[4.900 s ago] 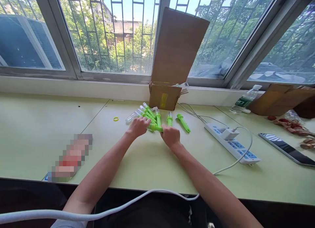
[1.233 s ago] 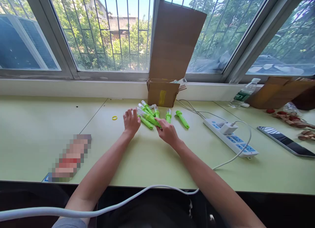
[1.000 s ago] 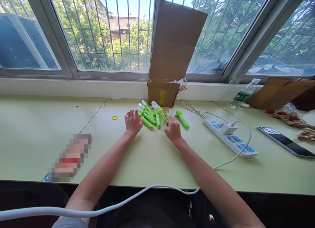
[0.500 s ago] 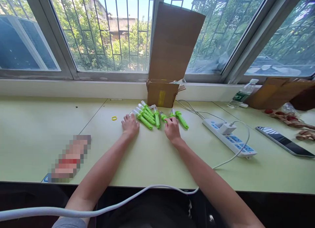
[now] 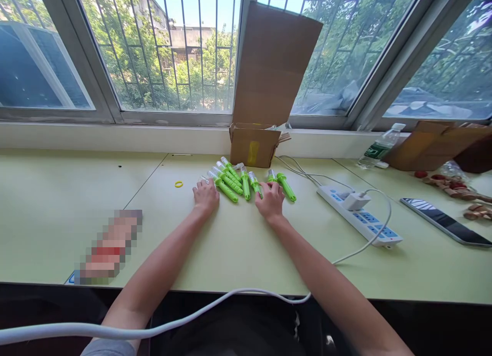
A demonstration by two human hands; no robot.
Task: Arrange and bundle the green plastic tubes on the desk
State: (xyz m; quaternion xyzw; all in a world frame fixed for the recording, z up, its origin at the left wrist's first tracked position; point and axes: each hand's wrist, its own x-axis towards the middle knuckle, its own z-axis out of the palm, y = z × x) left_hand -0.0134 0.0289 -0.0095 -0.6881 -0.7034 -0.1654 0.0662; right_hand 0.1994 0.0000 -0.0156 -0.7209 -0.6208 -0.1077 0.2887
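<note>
Resting by green tubes (image 5: 227, 188), most already clear-tipped, the rightmost tube (image 5: 287, 188) seemingly uncapped, the left hand (image 5: 206, 196) and right hand (image 5: 270, 200) curl, their grip impossible to tell.

Pale green counter (image 5: 77, 186) along a white ledge (image 5: 154, 137), wide gray-framed windows (image 5: 175, 118) above it, dark metal bars (image 5: 186, 46) outside, leafy trees (image 5: 142, 74) and a building (image 5: 194, 37) beyond, bright daylight, blue sky (image 5: 208, 12)

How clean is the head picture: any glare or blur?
Head view: bright daylight through the barred, metal-framed window; striped glare on the flat, black-screened phone; blocky pixelation masking a patch at picture left; slim light-green plastic sticks fairly sharp.
</note>
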